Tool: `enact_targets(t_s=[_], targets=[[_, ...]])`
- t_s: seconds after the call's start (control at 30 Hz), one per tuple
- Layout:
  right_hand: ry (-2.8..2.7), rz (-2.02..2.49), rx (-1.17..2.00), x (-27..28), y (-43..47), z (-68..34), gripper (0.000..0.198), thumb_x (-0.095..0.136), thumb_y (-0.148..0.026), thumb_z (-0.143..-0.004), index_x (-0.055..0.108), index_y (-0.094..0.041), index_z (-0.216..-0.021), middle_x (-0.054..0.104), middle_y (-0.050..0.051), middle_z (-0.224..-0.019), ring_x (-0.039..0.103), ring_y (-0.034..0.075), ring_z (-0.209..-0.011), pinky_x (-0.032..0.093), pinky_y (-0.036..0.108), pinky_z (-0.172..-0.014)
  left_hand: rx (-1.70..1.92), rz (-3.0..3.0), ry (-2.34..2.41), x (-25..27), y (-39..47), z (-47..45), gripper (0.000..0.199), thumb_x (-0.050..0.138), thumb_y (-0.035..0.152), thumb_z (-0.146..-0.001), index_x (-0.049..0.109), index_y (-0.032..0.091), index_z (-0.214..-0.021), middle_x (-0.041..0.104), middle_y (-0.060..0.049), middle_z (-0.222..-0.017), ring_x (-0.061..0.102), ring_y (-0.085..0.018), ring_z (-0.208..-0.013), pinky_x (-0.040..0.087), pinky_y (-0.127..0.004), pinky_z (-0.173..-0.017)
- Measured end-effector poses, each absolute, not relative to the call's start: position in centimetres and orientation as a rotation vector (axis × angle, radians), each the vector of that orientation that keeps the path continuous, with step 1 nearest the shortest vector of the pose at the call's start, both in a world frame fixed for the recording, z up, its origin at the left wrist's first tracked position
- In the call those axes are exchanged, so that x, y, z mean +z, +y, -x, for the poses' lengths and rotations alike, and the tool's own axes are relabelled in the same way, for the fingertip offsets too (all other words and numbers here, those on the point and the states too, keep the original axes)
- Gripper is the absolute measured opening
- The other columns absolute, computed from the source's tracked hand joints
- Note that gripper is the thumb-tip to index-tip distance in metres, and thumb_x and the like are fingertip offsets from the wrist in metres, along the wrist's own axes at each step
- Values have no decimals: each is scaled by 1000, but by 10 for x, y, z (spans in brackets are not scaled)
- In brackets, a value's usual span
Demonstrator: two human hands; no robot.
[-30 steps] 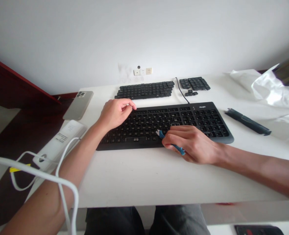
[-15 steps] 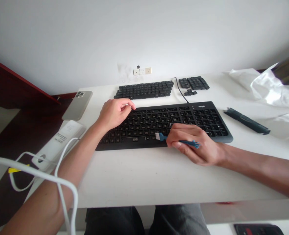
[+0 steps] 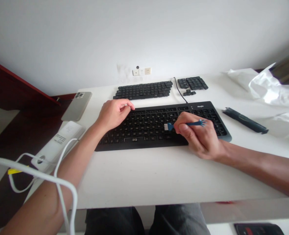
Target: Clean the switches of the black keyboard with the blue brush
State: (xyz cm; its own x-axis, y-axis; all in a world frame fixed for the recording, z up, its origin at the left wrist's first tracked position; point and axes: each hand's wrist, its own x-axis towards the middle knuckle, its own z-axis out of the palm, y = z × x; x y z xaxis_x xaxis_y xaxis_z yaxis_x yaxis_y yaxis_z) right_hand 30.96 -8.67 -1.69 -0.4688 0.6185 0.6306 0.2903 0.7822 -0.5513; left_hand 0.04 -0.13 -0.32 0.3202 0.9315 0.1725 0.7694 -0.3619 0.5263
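Observation:
A black keyboard (image 3: 156, 143) with its keycaps off lies across the white desk, bare key sockets showing. My right hand (image 3: 195, 133) is closed round a small blue brush (image 3: 170, 126), its pale bristles over the sockets right of the middle. The frayed-looking blue tail of the brush sticks out past my knuckles. At the keyboard's upper left, my left hand (image 3: 116, 114) rests on its back edge with the fingers curled over it; the hand covers that corner and its hidden fingertips cannot be made out.
Removed keycaps (image 3: 144, 90) stand in rows behind the keyboard, with a number-pad group (image 3: 193, 83) to the right. A black strip (image 3: 245, 120) and crumpled white plastic (image 3: 269, 86) lie at right. A phone (image 3: 77, 106), a white power strip (image 3: 58, 142) and cables (image 3: 48, 176) are at left.
My right hand has moved the brush up and to the right across the key sockets, away from the front edge. My left hand has stayed at the keyboard's upper left.

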Motion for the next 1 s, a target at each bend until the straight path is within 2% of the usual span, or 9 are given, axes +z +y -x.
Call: enact_targets(t_s=[0.17, 0.23, 0.43, 0.57, 0.7, 1.0], targets=[[-2311, 423, 672, -6, -84, -308, 18, 45, -20, -114, 59, -20, -104, 68, 6, -90, 60, 18, -81, 52, 32, -75, 657, -2236, 1518, -2, -2, -1, 27, 58, 26, -93, 85, 23, -91, 54, 4, -52, 40, -13, -51, 32, -30, -62], [-2288, 470, 679, -4, -83, -308, 18, 44, -18, -114, 58, -20, -103, 68, 6, -92, 60, 18, -83, 51, 32, -76, 651, -2234, 1526, -2, -2, -1, 27, 57, 25, -93, 85, 23, -91, 55, 4, -53, 40, -13, -51, 32, -30, -62], [-2282, 398, 716, -7, -83, -307, 25, 38, -15, -110, 55, -21, -94, 62, 2, -82, 53, 15, -74, 47, 30, -71, 635, -2243, 1537, -2, -2, -1, 28, 57, 25, -94, 85, 24, -92, 56, 4, -54, 41, -13, -51, 32, -30, -62], [-2207, 560, 646, -7, -84, -308, 25, 39, -14, -109, 54, -21, -91, 60, 1, -79, 52, 14, -71, 44, 28, -67, 646, -2235, 1532, -1, -2, -1, 28, 57, 25, -94, 85, 24, -92, 56, 4, -54, 41, -14, -51, 32, -30, -62], [-2270, 420, 719, -6, -83, -308, 28, 35, -12, -108, 51, -22, -88, 58, 1, -77, 49, 15, -69, 43, 29, -66, 637, -2236, 1537, -1, -3, -2, 28, 57, 24, -94, 85, 23, -92, 55, 4, -53, 42, -13, -51, 32, -30, -62], [-2255, 329, 846, -7, -86, -304, 31, 35, -22, -114, 55, -21, -91, 60, 3, -79, 51, 17, -73, 46, 31, -69, 642, -2242, 1551, -2, -2, -1, 28, 57, 26, -93, 86, 22, -93, 54, 5, -52, 40, -12, -50, 30, -29, -61]])
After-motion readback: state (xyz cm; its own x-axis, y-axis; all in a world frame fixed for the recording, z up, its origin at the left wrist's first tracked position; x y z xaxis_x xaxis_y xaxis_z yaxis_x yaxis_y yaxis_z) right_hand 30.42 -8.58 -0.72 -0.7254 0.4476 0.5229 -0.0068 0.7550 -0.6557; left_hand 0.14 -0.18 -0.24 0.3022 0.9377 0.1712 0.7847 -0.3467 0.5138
